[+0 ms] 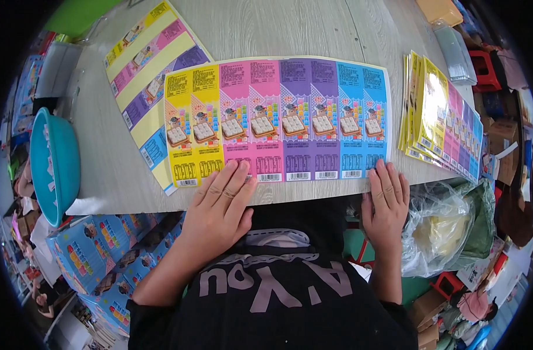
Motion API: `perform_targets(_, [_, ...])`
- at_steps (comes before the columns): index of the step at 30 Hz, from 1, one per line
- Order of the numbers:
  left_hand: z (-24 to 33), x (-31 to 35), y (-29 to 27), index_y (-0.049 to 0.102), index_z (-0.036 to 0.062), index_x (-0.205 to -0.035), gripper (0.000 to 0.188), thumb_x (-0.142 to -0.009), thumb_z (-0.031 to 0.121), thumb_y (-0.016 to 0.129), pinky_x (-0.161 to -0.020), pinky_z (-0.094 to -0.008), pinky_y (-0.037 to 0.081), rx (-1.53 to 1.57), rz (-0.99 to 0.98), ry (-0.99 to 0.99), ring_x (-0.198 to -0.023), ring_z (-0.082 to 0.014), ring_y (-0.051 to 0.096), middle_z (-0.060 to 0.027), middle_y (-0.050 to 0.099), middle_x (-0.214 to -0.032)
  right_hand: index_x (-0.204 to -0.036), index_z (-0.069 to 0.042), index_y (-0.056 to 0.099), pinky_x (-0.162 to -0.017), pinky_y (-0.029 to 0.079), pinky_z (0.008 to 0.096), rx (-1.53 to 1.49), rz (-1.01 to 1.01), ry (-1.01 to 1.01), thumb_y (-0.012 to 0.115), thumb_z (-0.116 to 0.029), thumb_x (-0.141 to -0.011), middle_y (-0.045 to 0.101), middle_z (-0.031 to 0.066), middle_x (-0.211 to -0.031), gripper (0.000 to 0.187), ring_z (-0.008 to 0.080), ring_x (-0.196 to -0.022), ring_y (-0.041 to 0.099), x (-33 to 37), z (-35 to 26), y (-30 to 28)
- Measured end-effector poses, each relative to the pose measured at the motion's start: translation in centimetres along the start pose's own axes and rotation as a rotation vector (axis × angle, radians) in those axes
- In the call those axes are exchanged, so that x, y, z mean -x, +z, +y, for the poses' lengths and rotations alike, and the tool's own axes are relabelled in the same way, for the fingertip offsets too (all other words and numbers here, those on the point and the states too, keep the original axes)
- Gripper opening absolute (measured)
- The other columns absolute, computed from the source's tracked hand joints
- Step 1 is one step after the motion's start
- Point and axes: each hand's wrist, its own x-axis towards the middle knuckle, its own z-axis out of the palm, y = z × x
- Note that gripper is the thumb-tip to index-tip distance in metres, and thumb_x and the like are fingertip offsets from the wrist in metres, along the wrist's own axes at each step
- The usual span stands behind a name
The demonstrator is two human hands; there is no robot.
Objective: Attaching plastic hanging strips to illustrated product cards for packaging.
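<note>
Main sheet: I have a wide, glossy paper label sheet (pixel 294 149) lying flat on the grey wood-grain table (pixel 266 35), along its near edge.
Sheet colours: I count eight upright labels, paired left to right as yellow, pink, purple, blue; pale border round them.
Label print: dark text block on top, cartoon figure and a tray of whitish pieces mid-way, small panel and white barcode at the bottom.
Left hand (pixel 220 195): palm down, fingers straight and close together, thumb a little out; fingertips on the sheet's lower edge by the pink labels, nothing gripped.
Right hand (pixel 386 201): fingers extended, slightly parted; fingertips at the lower right blue corner, nothing gripped.
Under, left: I see a tilted sheet with coloured labels between bare pale-yellow strips (pixel 143 56), partly covered by the main one.
Right stack: fanned pile of matching glossy sheets (pixel 441 122), glare on the yellow end.
Around: teal plastic basin (pixel 65 163) at left, blue printed cartons (pixel 94 248) below it, crumpled clear plastic bag (pixel 421 248) beside the right hand.
</note>
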Motion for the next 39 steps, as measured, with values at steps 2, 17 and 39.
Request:
perform_targets(2, [0.1,-0.1,-0.2,0.059,-0.0017,-0.139,0.058,-0.086,0.016,0.072,-0.119,-0.0537,0.038,-0.014,0.014,0.006,-0.145,-0.0412,0.049,-0.0237,0.054,-0.153,-0.143,-0.004,0.061,-0.123,0.031,0.0538,-0.003,0.019,0.01,0.064,-0.006,-0.091,0.057,0.0146,-0.153,0.052,0.0344,-0.146,0.05,0.2,0.0,-0.4])
perform_targets(17, [5.1,-7.0,2.1,0.046,-0.0004,-0.154,0.08,-0.092,0.046,0.07,-0.126,-0.0488,0.026,0.039,-0.044,0.153,-0.155,-0.0355,0.034,-0.0204,0.04,-0.165,-0.139,-0.006,0.065,-0.121,0.031,0.0529,-0.044,0.061,0.033,0.062,-0.007,-0.093,0.06,0.0122,-0.151,0.046,0.0314,-0.144,0.052,-0.1,-0.3,-0.3])
perform_targets(39, [-0.5,4.4,-2.8,0.036,-0.0039,-0.157,0.085,-0.089,0.033,0.072,-0.126,-0.0515,0.026,-0.185,-0.1,-0.423,-0.156,-0.0407,0.031,-0.0253,0.035,-0.166,-0.136,-0.004,0.066,-0.122,0.031,0.0517,-0.07,0.058,0.099,0.061,0.0,-0.09,0.061,0.0145,-0.149,0.047,0.0332,-0.145,0.052,-0.6,-1.0,-0.8])
